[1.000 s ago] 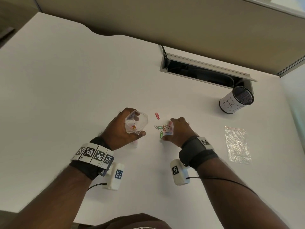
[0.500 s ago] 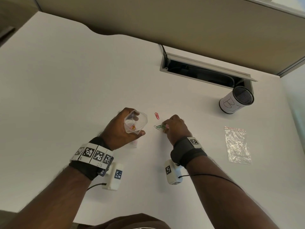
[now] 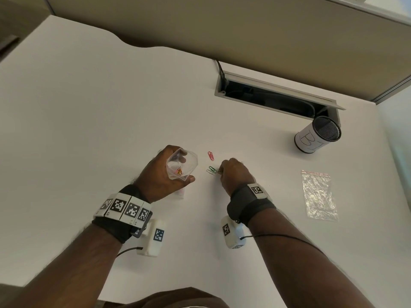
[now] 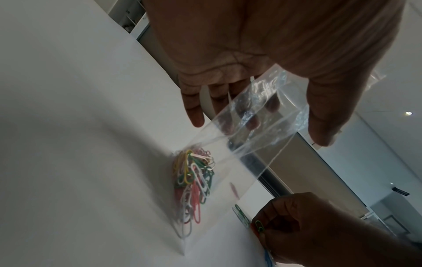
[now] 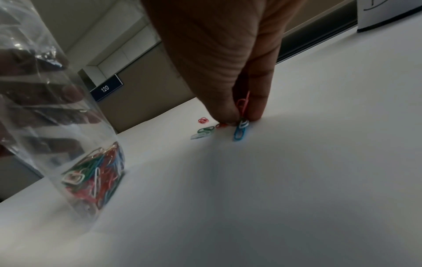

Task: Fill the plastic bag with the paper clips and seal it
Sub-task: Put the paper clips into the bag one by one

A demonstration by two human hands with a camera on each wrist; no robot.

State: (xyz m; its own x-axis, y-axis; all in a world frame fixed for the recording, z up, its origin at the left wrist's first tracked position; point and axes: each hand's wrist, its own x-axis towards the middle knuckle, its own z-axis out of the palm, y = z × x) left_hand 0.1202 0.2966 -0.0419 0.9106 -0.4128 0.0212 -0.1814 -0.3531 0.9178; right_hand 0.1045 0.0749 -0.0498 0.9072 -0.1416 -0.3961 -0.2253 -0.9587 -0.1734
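Observation:
My left hand [image 3: 164,172] holds a clear plastic bag [image 3: 182,163] upright on the white desk, mouth open, fingers and thumb curled round its top [image 4: 262,115]. Several coloured paper clips [image 4: 194,182] fill its bottom [image 5: 95,173]. To its right, my right hand [image 3: 231,174] pinches a few paper clips [image 5: 242,115] between thumb and fingers at the desk surface; a blue one [image 5: 239,132] hangs from the pinch. A green and a pale clip [image 3: 211,170] lie loose just left of that hand, and a red clip [image 3: 210,155] lies a little farther back.
A second, flat plastic bag [image 3: 319,196] lies on the desk to the right. A mesh pen cup [image 3: 318,137] wrapped in white paper stands at the back right, by an open cable tray [image 3: 275,96]. A beige partition runs along the desk's far edge.
My right hand has slid left and rolled over onto the clip pile, gathering most of the loose clips into a pinch. The left hand and bag have stayed put.

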